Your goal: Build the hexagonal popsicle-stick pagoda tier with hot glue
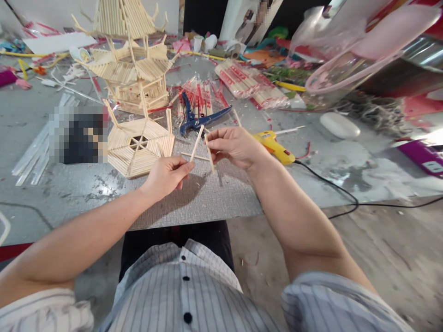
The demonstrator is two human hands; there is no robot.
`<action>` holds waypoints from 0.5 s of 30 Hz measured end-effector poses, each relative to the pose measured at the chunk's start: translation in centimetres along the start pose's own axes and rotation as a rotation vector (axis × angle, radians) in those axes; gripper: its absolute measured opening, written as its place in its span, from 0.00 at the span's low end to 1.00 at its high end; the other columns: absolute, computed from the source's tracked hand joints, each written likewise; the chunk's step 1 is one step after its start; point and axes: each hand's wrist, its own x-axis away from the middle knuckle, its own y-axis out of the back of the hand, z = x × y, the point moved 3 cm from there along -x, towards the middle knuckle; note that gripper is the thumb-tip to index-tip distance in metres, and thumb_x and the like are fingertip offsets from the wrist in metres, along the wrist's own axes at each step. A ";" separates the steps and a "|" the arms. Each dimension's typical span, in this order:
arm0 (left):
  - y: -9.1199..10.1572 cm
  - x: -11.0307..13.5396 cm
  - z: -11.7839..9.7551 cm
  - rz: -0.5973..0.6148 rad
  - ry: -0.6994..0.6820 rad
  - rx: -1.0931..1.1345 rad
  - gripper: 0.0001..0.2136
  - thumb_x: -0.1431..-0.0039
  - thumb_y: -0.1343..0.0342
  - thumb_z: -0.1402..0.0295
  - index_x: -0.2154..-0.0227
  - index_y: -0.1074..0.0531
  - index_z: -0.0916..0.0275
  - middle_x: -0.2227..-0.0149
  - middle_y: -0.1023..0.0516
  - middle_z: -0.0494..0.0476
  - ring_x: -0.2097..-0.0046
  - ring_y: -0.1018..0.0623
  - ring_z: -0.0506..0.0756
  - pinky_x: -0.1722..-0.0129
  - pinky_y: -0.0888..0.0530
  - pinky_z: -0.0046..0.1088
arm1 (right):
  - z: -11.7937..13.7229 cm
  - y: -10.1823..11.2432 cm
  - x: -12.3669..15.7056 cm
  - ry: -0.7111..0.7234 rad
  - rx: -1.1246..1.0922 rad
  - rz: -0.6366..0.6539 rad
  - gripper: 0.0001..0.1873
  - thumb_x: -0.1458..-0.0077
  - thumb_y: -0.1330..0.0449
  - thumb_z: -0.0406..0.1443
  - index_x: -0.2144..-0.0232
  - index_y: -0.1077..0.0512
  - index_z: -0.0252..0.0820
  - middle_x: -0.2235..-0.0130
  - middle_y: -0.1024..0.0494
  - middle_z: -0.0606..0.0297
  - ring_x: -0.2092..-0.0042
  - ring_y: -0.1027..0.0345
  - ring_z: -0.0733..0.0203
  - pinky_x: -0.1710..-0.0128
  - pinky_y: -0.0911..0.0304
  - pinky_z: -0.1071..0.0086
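Observation:
My left hand [169, 174] pinches the lower end of a short wooden stick [197, 142], which slants up to the right. In my right hand [231, 146] another wooden stick [209, 154] hangs nearly upright between thumb and fingers. The two sticks are close together above the table. Just beyond my left hand lies a hexagonal base made of wooden sticks [133, 159], with short posts rising from it. A loose stick [195, 156] lies on the table behind the held ones. To the right of my right hand rests a yellow glue gun [277, 146].
A tiered stick pagoda [133, 69] stands behind the base. Blue cutting pliers [204, 119] lie near packets of wooden sticks [238, 79]. Clear glue sticks [38, 143] are at the left. The glue gun's black cable [332, 183] runs over the table's front edge.

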 end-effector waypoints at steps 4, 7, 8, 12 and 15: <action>0.0 0.0 -0.1 0.006 0.039 0.021 0.13 0.42 0.44 0.67 0.81 0.31 0.64 0.89 0.35 0.46 0.87 0.36 0.43 0.86 0.39 0.17 | 0.1 -0.2 0.0 0.005 -0.060 -0.018 0.07 0.54 0.34 0.31 0.76 0.30 0.39 0.81 0.26 0.70 0.80 0.32 0.70 0.78 0.32 0.75; -0.1 -0.1 0.0 0.012 0.068 0.038 0.12 0.42 0.43 0.68 0.80 0.29 0.65 0.87 0.32 0.47 0.87 0.36 0.43 0.87 0.39 0.17 | 0.1 -0.2 0.0 0.007 -0.080 -0.039 0.09 0.54 0.33 0.32 0.76 0.31 0.39 0.80 0.25 0.69 0.79 0.29 0.69 0.77 0.31 0.75; -0.1 -0.1 0.0 0.016 0.077 0.043 0.11 0.42 0.43 0.68 0.80 0.29 0.65 0.86 0.32 0.47 0.87 0.36 0.43 0.87 0.38 0.17 | 0.1 -0.3 0.1 0.003 -0.085 -0.045 0.09 0.54 0.33 0.32 0.76 0.32 0.39 0.80 0.24 0.68 0.78 0.29 0.68 0.77 0.31 0.75; -0.1 -0.2 0.4 0.025 0.101 0.046 0.11 0.42 0.43 0.67 0.78 0.27 0.65 0.86 0.31 0.48 0.87 0.36 0.44 0.87 0.38 0.18 | 0.1 -0.3 0.2 -0.001 -0.085 -0.053 0.09 0.55 0.33 0.32 0.76 0.32 0.39 0.80 0.24 0.68 0.78 0.28 0.68 0.77 0.31 0.75; -0.1 -0.3 0.4 0.031 0.096 0.045 0.12 0.43 0.42 0.66 0.79 0.26 0.65 0.87 0.32 0.48 0.87 0.36 0.44 0.87 0.39 0.18 | 0.1 -0.3 0.2 0.001 -0.080 -0.049 0.09 0.55 0.33 0.32 0.76 0.31 0.39 0.79 0.24 0.68 0.77 0.28 0.67 0.77 0.31 0.75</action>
